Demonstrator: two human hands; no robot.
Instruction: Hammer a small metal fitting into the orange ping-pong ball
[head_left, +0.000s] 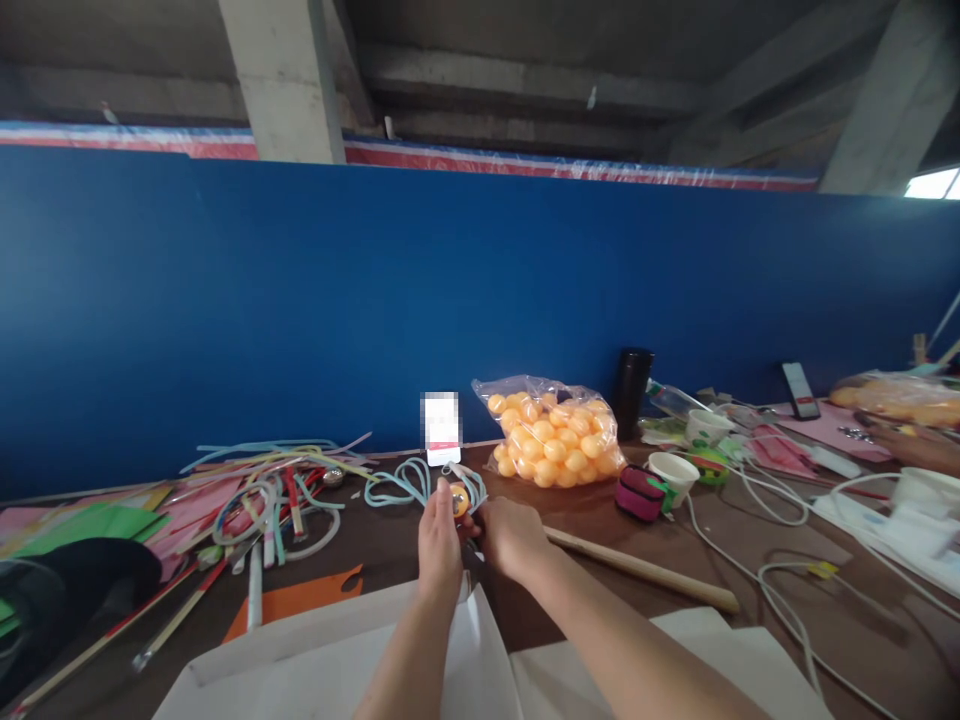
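My left hand [439, 540] is closed around a small orange ball [455, 498], its thumb up along the side. A greyish patch shows in the ball's middle; I cannot tell whether it is a hole or something inside. Close by on the right, my right hand [516, 540] is closed in a fist with its fingers turned toward the ball. Whatever it grips is mostly hidden; only something dark shows between the hands. Looped pale blue tubing [401, 483] lies just behind both hands. A wooden stick [645, 572] stretches rightward from beside my right hand.
A clear bag of orange balls [551, 440] sits behind, beside a black bottle [634, 393]. Phones [442, 430] lean at the back. Tubes and coloured paper [97, 525] crowd the left; paper cups [673, 477] and white cables [780, 600] lie right. White sheets [315, 660] lie in front.
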